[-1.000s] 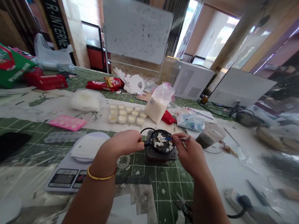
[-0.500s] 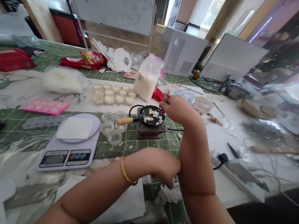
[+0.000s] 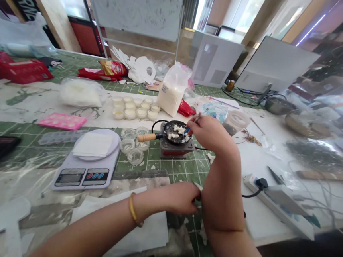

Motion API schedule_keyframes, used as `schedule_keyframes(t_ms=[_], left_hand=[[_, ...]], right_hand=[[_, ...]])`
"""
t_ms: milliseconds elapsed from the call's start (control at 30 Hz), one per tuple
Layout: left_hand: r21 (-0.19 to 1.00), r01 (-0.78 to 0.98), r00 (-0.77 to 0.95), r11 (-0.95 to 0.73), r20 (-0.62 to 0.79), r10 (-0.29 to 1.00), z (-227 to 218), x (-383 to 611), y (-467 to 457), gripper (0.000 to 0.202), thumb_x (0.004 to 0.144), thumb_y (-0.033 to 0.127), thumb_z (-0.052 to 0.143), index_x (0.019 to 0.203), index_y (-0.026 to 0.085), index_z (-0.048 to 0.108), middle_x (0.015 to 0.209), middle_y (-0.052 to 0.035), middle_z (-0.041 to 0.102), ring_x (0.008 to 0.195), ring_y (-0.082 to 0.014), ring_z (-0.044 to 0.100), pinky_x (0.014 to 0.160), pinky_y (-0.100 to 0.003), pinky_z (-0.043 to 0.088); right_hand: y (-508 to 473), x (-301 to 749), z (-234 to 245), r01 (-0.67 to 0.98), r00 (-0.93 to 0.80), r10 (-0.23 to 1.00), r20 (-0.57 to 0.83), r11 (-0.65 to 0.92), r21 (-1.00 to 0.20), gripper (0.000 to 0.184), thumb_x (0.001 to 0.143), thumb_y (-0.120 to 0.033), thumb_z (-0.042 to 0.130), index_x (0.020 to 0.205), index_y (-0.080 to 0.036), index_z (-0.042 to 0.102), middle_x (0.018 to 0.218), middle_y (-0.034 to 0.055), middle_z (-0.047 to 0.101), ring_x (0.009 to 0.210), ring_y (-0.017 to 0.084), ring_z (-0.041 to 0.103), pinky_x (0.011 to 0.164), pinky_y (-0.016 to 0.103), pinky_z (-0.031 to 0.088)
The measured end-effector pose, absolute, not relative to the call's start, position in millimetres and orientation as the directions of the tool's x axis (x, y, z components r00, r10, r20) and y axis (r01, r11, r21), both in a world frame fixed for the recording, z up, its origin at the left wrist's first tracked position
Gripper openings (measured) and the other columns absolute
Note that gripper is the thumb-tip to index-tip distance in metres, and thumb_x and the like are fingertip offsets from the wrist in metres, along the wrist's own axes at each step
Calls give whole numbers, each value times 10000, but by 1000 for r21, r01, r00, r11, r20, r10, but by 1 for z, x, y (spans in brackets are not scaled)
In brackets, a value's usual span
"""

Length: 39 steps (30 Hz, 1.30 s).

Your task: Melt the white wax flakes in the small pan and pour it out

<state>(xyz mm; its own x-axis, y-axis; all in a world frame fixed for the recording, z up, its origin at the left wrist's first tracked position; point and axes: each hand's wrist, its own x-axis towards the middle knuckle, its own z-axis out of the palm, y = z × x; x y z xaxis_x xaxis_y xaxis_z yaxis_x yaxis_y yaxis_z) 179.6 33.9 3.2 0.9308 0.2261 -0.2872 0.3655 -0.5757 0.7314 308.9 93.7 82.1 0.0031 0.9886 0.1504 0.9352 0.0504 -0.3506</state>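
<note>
**As white lumps (image 3: 174, 133) are stirred, the left hand is kept back**

The right fingers (image 3: 196, 122) are pinched shut on a thin blue-tipped stirrer (image 3: 187, 130), angled down into a miniature frying pan (image 3: 166, 128). The pan is seated on a small electric burner (image 3: 176, 151), its wooden handle (image 3: 146, 137) turned away from the stirring hand, apparently for clear access. The left fingers (image 3: 194, 196) are curled against the right forearm (image 3: 222, 189); whether anything is held cannot be told. Small glass cups (image 3: 135, 156) are set just beside the burner, within easy reach, on a green cutting mat (image 3: 162, 169) mid-worktop.

Bright daylight comes through the far windows (image 3: 236, 10); the view bends and blurs toward the right edge of the desk (image 3: 266, 229).
</note>
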Motion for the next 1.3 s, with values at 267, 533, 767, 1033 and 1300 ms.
schedule_keyframes(t_ms=[267, 533, 767, 1033, 1300], left_hand=[[576, 531, 835, -621, -229, 501, 85, 91, 74, 249, 823, 371, 445, 887, 234, 643, 838, 12, 653, 735, -132, 558, 641, -226, 374], [430, 808, 460, -404, -31, 887, 91, 82, 120, 396, 764, 505, 448, 972, 199, 586, 905, -33, 635, 766, -169, 539, 629, -253, 356], [346, 842, 511, -415, -260, 819, 63, 85, 138, 361, 772, 482, 386, 701, 178, 568, 704, -40, 614, 604, -152, 523, 516, -253, 294], [332, 849, 500, -410, -259, 826, 65, 88, 138, 386, 790, 472, 336, 655, 184, 557, 684, -48, 615, 588, -159, 524, 506, -260, 286], [338, 857, 487, -389, -281, 827, 64, 89, 137, 322, 757, 458, 402, 664, 181, 538, 725, -50, 627, 627, -156, 543, 510, -245, 287]], right_hand=[[75, 311, 69, 927, 46, 972, 230, 45, -373, 284, 868, -358, 379, 795, -190, 596, 777, 49, 648, 746, 179, 568, 667, 288, 370], [72, 307, 76, 878, 28, 974, 224, 84, -472, 423, 882, -447, 337, 693, -191, 615, 770, 44, 658, 716, 168, 585, 649, 274, 383], [88, 304, 69, 878, 27, 968, 250, 97, -469, 325, 882, -367, 362, 824, -192, 629, 735, 36, 666, 704, 170, 597, 626, 263, 384], [88, 307, 67, 823, 8, 966, 257, 140, -551, 322, 870, -403, 378, 818, -213, 632, 761, 19, 672, 712, 169, 604, 642, 263, 401], [87, 311, 69, 858, 60, 966, 250, 78, -508, 309, 863, -406, 389, 822, -214, 628, 728, 27, 671, 702, 186, 606, 626, 268, 393]])
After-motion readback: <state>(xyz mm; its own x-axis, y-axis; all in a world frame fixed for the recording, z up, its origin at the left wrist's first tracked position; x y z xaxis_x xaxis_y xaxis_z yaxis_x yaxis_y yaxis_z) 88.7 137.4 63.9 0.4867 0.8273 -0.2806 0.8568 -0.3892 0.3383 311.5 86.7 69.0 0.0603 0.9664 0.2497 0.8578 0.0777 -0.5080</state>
